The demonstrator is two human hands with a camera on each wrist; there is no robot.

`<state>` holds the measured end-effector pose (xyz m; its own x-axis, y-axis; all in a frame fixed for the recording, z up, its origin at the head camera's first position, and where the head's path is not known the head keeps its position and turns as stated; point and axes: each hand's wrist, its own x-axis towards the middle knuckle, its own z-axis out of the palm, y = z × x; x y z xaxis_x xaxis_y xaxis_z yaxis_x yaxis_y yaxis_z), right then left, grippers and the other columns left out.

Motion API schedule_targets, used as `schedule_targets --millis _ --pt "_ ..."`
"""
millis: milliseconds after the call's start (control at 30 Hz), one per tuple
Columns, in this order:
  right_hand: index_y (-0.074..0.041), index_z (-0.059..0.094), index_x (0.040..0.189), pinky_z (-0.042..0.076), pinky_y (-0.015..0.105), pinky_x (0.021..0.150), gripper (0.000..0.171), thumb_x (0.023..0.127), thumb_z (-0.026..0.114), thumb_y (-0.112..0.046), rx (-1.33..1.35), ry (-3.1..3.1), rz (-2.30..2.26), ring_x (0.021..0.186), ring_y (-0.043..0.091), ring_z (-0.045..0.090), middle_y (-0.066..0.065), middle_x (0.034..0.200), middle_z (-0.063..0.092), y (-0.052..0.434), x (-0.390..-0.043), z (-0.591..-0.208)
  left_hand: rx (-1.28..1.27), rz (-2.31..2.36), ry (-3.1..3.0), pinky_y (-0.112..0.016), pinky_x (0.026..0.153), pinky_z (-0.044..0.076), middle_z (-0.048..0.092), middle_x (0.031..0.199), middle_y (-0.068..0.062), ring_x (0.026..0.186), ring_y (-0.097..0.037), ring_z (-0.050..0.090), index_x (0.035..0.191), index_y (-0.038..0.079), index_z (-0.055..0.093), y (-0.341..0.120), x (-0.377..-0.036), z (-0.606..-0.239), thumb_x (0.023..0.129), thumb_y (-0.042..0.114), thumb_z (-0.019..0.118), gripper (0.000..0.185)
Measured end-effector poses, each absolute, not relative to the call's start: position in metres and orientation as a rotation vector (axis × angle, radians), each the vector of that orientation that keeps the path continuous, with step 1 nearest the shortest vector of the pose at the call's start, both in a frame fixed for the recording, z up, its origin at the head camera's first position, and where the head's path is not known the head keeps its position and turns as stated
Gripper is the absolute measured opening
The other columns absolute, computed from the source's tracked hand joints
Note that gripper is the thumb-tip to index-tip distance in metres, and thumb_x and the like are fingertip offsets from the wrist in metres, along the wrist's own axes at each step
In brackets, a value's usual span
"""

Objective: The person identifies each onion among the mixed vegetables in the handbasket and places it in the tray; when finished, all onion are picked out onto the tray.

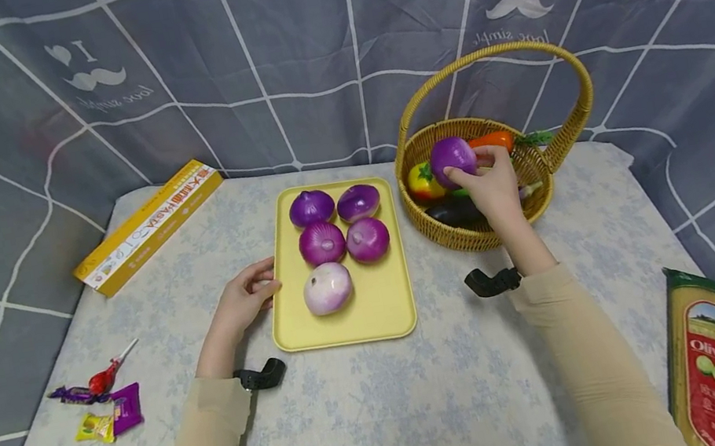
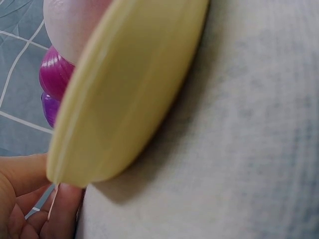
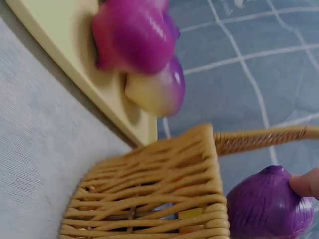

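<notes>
My right hand (image 1: 493, 179) holds a purple onion (image 1: 452, 161) between thumb and fingers, over the wicker basket (image 1: 454, 239). The right wrist view shows the onion (image 3: 269, 204) beside the basket's rim, with one fingertip on it. My left hand (image 1: 247, 297) pinches the left edge of a yellow tray (image 1: 347, 328); in the left wrist view the thumb (image 2: 27, 174) lies along the tray's rim. On the tray sit several onions: purple ones such as the front right one (image 1: 368, 240), and a whitish one (image 1: 328, 289) nearest me.
In the basket lie a yellow-red pepper (image 1: 424, 182), a carrot (image 1: 492, 142) and an eggplant (image 1: 452, 214), under a tall arched handle (image 1: 485, 52). A pasta box (image 1: 150, 227) lies at back left, candies (image 1: 105, 403) at left, and a pasta bag (image 1: 708, 360) at front right.
</notes>
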<state>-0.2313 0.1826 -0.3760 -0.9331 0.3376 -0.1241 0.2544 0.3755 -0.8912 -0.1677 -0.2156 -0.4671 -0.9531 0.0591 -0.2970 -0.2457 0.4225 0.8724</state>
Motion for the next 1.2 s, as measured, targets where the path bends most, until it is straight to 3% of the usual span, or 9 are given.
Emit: schedule_targets --millis 267,500,600,1200 --pt "-0.009 0.038 0.141 0.047 0.04 0.106 0.072 0.086 0.076 -0.035 -0.398 -2.495 1.783 0.126 0.025 0.054 0.012 0.137 0.045 0.171 -0.194 -0.368 -0.156 1.536 2.398 -0.018 0.072 0.054 0.054 0.127 -0.016 0.086 -0.008 0.056 0.151 0.014 0.042 -0.218 -0.168 -0.467 0.099 0.017 0.06 0.054" --pt "-0.004 0.042 0.144 0.05 0.015 0.089 0.067 0.088 0.075 -0.02 -0.161 -2.48 1.973 0.118 0.021 0.056 0.014 0.132 0.05 0.149 -0.168 -0.374 -0.155 1.544 2.397 -0.018 0.072 0.054 0.054 0.128 -0.017 0.086 -0.007 0.056 0.151 0.014 0.042 -0.219 -0.168 -0.466 0.099 0.017 0.061 0.055" --pt "-0.003 0.044 0.141 0.051 0.011 0.082 0.064 0.087 0.076 -0.016 -0.08 -2.522 2.016 0.117 0.024 0.057 0.016 0.132 0.052 0.139 -0.159 -0.382 -0.159 1.543 2.393 -0.018 0.072 0.054 0.054 0.127 -0.016 0.086 -0.007 0.056 0.151 0.014 0.042 -0.219 -0.168 -0.466 0.099 0.017 0.06 0.054" --pt "-0.007 0.055 0.137 0.053 0.037 0.098 0.059 0.086 0.077 -0.024 0.011 -2.867 2.019 0.121 0.028 0.062 0.016 0.133 0.061 0.115 -0.14 -0.433 -0.18 1.54 2.39 -0.017 0.071 0.054 0.054 0.126 -0.015 0.085 -0.006 0.055 0.15 0.015 0.043 -0.215 -0.168 -0.467 0.099 0.017 0.061 0.054"
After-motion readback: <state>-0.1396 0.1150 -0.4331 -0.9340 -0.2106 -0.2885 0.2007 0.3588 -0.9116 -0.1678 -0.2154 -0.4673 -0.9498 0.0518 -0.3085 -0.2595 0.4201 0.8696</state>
